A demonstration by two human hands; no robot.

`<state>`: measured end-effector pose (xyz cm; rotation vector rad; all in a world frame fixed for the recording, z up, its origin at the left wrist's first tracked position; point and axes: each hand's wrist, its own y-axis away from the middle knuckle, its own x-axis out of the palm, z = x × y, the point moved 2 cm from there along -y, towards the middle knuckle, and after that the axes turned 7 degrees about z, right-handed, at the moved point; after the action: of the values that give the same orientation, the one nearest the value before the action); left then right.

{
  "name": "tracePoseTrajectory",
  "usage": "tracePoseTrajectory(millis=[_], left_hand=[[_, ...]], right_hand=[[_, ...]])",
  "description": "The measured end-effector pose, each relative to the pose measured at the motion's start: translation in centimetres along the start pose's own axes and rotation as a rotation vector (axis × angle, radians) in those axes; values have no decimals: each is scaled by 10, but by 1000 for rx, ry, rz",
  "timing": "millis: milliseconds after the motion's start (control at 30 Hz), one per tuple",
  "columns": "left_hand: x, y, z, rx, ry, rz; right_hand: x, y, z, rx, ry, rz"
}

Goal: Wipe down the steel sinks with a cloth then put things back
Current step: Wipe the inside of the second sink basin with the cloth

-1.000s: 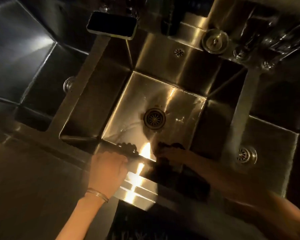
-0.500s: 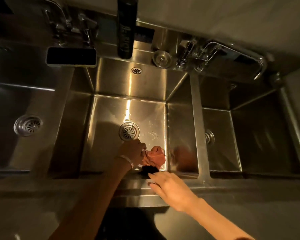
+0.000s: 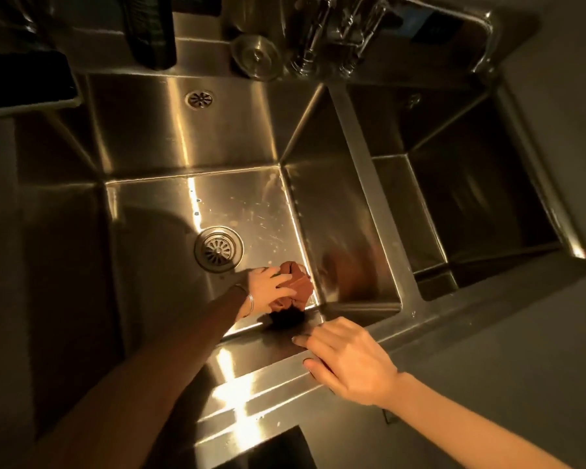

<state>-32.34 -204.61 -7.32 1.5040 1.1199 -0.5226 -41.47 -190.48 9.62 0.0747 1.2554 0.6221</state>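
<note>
The room is dim, lit in warm yellow — at the far right stands a plain grey wall (image 3: pixel 555 45).

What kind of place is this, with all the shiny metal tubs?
Probably a restaurant kitchen's wash-up area: deep steel sinks side by side, taps behind them, a cloth in one.

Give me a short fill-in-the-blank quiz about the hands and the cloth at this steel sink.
The left hand grips a crumpled reddish-brown ____.
It lies in the steel basin, beside the round slotted ____.
The right hand touches the sink's steel front rim, holding ____.
Missing: cloth; drain; nothing.
</note>
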Motion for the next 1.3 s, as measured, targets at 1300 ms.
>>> tracePoseTrajectory(millis=[1300], left_hand=[[-70, -69, -13, 520, 35, -918]], right_hand=[[-16, -10, -34, 77, -93, 154]])
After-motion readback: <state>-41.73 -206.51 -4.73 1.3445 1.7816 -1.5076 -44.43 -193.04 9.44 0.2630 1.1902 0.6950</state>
